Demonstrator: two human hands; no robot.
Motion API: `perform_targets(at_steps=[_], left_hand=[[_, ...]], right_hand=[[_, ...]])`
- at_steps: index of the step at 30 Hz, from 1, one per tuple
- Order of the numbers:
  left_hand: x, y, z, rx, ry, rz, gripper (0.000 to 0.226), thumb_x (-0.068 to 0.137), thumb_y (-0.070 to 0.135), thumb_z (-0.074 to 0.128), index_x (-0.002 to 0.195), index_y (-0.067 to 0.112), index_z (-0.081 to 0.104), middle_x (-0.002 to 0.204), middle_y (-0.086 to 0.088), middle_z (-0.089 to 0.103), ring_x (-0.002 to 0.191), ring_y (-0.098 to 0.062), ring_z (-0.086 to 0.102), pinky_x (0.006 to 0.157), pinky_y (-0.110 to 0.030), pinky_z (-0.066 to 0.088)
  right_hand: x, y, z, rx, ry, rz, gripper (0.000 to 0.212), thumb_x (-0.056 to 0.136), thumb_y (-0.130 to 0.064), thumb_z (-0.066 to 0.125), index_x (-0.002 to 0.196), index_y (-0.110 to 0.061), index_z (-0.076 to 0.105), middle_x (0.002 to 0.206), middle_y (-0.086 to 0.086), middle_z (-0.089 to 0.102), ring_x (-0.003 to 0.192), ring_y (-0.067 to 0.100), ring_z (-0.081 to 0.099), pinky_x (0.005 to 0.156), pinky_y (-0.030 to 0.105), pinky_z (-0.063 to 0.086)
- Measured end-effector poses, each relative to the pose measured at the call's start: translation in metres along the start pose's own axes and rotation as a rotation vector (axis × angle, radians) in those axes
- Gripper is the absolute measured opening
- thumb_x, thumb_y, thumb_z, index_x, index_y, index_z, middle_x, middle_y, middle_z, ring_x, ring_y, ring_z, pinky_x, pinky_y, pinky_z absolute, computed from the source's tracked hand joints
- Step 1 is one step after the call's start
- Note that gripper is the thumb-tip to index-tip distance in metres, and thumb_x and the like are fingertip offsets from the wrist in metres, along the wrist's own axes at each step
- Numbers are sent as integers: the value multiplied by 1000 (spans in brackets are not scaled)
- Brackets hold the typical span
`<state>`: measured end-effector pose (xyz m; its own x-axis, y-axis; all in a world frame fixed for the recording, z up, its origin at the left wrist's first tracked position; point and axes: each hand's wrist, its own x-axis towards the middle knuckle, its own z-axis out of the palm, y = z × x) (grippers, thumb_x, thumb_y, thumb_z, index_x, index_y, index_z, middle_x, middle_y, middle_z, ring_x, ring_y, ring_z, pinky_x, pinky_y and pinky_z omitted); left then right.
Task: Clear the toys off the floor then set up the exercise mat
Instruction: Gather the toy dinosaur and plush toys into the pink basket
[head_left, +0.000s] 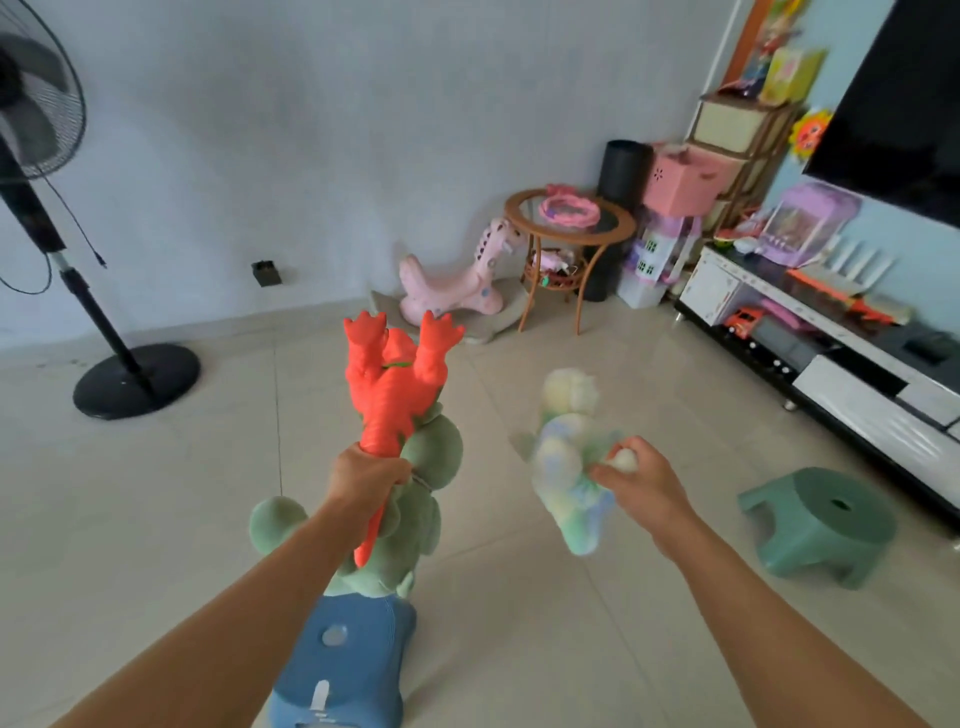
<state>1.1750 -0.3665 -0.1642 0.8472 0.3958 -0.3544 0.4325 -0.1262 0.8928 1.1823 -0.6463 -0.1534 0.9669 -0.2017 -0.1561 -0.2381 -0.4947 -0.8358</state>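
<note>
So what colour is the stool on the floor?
The stool is a muted green, seen in the head view.

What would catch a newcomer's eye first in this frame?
The bright orange plastic dinosaur toy at centre, held up by the left hand, whose grip also takes in a green plush toy in blue denim shorts. To its right, the right hand holds a pastel tie-dye plush toy above the tiled floor. A green plastic stool stands at lower right.

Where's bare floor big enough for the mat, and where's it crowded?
Free: tile between the fan base and the orange toy in the left hand; also mid-floor between the green stool and round side table. Crowded: the right corner around the rocking horse and TV stand.
</note>
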Motion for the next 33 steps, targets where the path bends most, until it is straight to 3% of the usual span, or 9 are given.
perform_targets(at_steps=[3,7,12,18,21,26,29,33], left_hand=[[13,32,23,-19,10,35,19,58,0,66,73,5,58,60,-9,56,53,-24,52,54,-29,46],[46,71,54,-25,33,67,14,63,-6,64,68,5,57,55,-10,54,49,-23,49,53,-30,45],[101,111,89,-30,34,86,12,64,-5,63,68,5,58,55,-11,55,50,-24,50,54,-31,46],[189,160,132,-107,-16,62,14,57,-4,64,59,6,54,35,-1,50,44,-21,46,48,-26,41],[238,183,147,-82,-31,43,13,64,-7,62,62,4,56,34,0,50,43,-21,47,48,-26,42],[307,223,176,-19,-37,47,11,64,-4,62,70,4,57,56,-10,55,53,-24,51,58,-32,46],[340,241,194,0,-52,52,9,65,-4,62,68,3,58,60,-12,56,56,-25,52,62,-35,48],[380,265,225,15,-50,51,8,67,-5,63,71,1,59,58,-11,55,52,-24,50,54,-27,45]], right_hand=[[32,-15,-23,12,1,-26,26,77,-19,70,71,-19,44,71,-2,51,70,22,49,60,30,36],[79,-31,-45,60,16,-53,26,67,-29,69,72,-19,46,71,-2,53,68,21,49,60,30,37],[152,-39,-57,59,48,-57,23,77,-18,69,73,-18,46,72,-1,52,66,19,48,57,29,36],[257,-51,-51,79,72,-12,23,78,-13,67,72,-17,46,72,1,51,65,19,46,58,30,35],[307,-62,-47,73,72,8,22,77,-12,67,72,-17,46,74,3,52,67,20,46,62,30,36],[380,-82,-47,66,106,27,22,77,-13,67,71,-20,47,75,0,52,72,22,48,67,32,38],[422,-89,-51,82,108,29,21,77,-13,67,71,-20,47,75,0,52,73,22,49,67,32,39],[483,-93,-57,90,100,13,20,77,-12,66,73,-17,47,77,3,52,73,22,48,67,32,38]])
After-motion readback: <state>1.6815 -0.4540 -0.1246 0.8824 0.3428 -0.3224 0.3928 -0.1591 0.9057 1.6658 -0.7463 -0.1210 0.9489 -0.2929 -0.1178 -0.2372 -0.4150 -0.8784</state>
